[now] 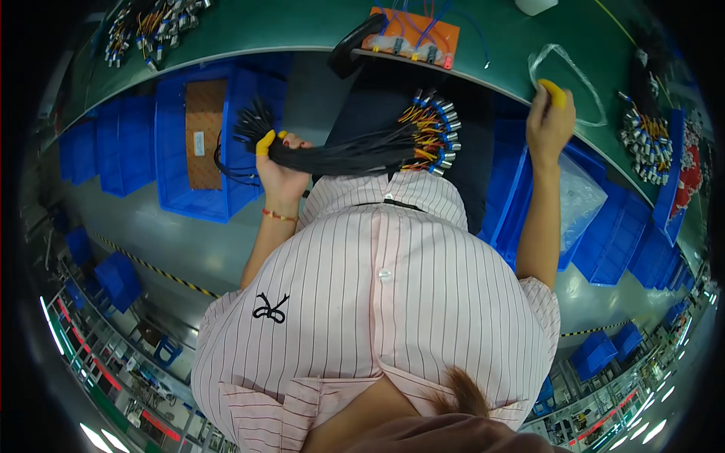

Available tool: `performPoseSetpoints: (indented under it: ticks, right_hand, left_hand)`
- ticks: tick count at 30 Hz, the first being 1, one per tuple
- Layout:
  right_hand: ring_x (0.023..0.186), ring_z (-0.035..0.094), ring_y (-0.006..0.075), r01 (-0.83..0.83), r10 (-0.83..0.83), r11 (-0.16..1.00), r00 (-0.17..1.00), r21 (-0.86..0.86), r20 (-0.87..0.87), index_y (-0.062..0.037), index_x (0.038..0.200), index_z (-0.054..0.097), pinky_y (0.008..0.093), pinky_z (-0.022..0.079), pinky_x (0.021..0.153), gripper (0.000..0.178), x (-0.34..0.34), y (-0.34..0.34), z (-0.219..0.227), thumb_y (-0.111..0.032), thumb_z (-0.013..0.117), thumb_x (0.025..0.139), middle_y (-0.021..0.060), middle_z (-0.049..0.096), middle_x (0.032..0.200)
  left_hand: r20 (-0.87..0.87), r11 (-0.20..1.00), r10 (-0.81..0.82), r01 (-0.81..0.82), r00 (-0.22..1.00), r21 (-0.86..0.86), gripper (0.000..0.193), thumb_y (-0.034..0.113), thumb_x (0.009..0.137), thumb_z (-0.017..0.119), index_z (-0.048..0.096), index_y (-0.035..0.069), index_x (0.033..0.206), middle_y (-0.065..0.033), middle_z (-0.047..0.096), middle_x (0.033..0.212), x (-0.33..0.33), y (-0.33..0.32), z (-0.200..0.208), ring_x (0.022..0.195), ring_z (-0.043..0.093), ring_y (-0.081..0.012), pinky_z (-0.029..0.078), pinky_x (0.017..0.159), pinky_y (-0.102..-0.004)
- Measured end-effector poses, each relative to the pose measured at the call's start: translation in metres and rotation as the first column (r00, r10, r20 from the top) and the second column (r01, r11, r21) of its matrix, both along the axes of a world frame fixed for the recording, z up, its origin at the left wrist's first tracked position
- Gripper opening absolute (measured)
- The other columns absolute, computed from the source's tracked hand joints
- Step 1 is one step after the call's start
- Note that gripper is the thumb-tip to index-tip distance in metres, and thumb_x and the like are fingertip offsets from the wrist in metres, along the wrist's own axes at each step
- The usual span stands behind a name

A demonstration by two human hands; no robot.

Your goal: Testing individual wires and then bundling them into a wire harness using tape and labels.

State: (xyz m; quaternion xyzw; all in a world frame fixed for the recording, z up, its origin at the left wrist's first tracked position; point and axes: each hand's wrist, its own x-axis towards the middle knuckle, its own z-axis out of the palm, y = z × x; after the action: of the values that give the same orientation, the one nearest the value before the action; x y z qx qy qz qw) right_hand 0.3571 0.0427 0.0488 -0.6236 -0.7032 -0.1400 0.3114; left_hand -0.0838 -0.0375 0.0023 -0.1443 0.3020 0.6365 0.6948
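My left hand is closed around a bundle of black cables near one end. The bundle stretches rightward across my lap. At its right end, orange and yellow wires lead into several silvery metal connectors fanned out together. Loose black ends stick out beyond my left fist. My right hand is at the table's edge, fingers bent, with a yellow finger cot on one digit. It pinches a clear plastic loop that lies over the green tabletop.
An orange board with wires and clips sits at the table edge. More cable bundles lie at the far left and right. Blue bins stand below the table on both sides, one holding brown cardboard, another clear plastic bags.
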Motion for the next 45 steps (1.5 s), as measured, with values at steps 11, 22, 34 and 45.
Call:
performPoseSetpoints:
  ticks: [11,22,34,45]
  right_hand:
    - [0.092,0.065,0.0324,0.721,-0.596,0.456,0.683,-0.522,0.422,-0.0064,0.119,0.06,0.0449,0.051,0.076,0.034,0.197,-0.241,-0.142,-0.024,0.06,0.09,0.0163,0.064,0.103]
    - [0.091,0.061,0.0339,-0.088,-0.121,0.87,0.916,-0.486,-0.383,-0.0062,0.107,0.067,0.0396,0.045,0.079,0.022,-0.016,-0.098,-0.039,-0.01,0.06,0.087,0.0155,0.064,0.098]
    - [0.071,0.062,0.0273,-0.445,0.11,0.748,0.815,-0.493,-0.569,-0.0005,0.091,0.063,0.033,0.05,0.065,0.011,-0.11,-0.069,-0.012,-0.01,0.065,0.085,0.0116,0.063,0.084]
    - [0.061,0.046,0.013,-0.545,0.05,0.759,-0.495,0.355,-0.867,-0.003,0.093,0.062,0.0301,0.045,0.062,0.037,-0.058,-0.093,0.065,-0.039,0.069,0.088,0.0027,0.043,0.075]
  left_hand:
    - [-0.009,0.918,-0.179,0.163,0.984,-0.362,0.013,0.013,0.092,0.058,0.061,0.001,0.094,-0.0128,0.065,0.088,-0.006,0.052,-0.106,0.083,0.064,-0.0259,0.053,0.086,-0.0399]
    - [-0.052,0.925,-0.229,0.2,0.972,-0.322,0.019,0.015,0.096,0.05,0.06,-0.001,0.099,-0.0138,0.063,0.082,0.008,0.11,-0.174,0.072,0.063,-0.0245,0.055,0.073,-0.0381]
    - [-0.672,0.946,0.066,0.26,-0.738,-0.193,0.059,0.019,0.086,0.07,0.045,-0.001,0.136,-0.0201,0.037,0.14,0.038,0.042,-0.039,0.122,0.042,-0.0349,0.037,0.101,-0.0418]
    - [-0.833,0.547,0.367,0.82,-0.414,-0.167,0.045,0.022,0.089,0.065,0.055,0.006,0.13,-0.015,0.048,0.134,0.095,0.026,0.063,0.127,0.042,-0.0315,0.03,0.107,-0.0426]
